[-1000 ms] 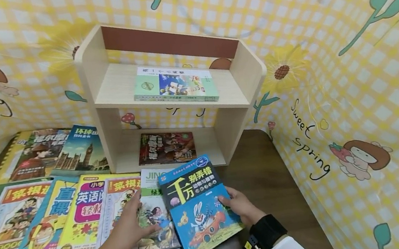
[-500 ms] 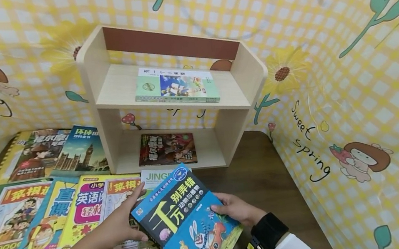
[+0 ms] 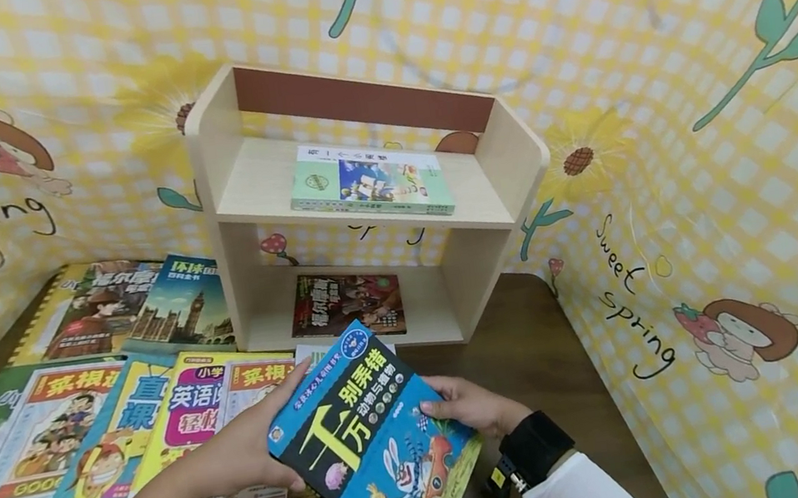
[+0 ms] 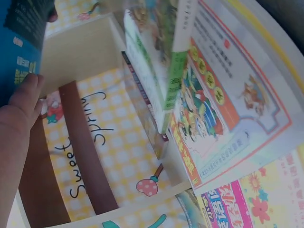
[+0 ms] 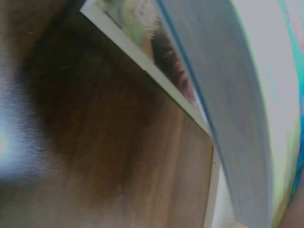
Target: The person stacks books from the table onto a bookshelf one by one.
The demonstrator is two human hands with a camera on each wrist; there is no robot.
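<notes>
A blue and black children's book (image 3: 372,446), with a rabbit in a red car on its cover, is tilted above the near table. My right hand (image 3: 468,404) grips its right edge, thumb on the cover and fingers beneath. My left hand (image 3: 251,445) holds it at the upper left corner and spine, thumb low on the spine side; some fingers are hidden. In the left wrist view, fingertips meet the blue cover (image 4: 19,52). The right wrist view shows its page edges (image 5: 223,104) close up. Beneath it lies a mostly covered white and green book (image 3: 307,352).
A small two-tier wooden shelf (image 3: 232,187) stands behind. Pale green books (image 3: 371,181) lie on its upper board, a dark red-brown book (image 3: 345,302) on the lower. Several overlapping books, including a yellow one (image 3: 160,449), cover the dark table (image 3: 533,349) to the left. Patterned cloth hangs around.
The blue book has turned, its top swinging left, and shifted toward me over the white and green book. My left hand has come onto its corner. The head view has shifted slightly.
</notes>
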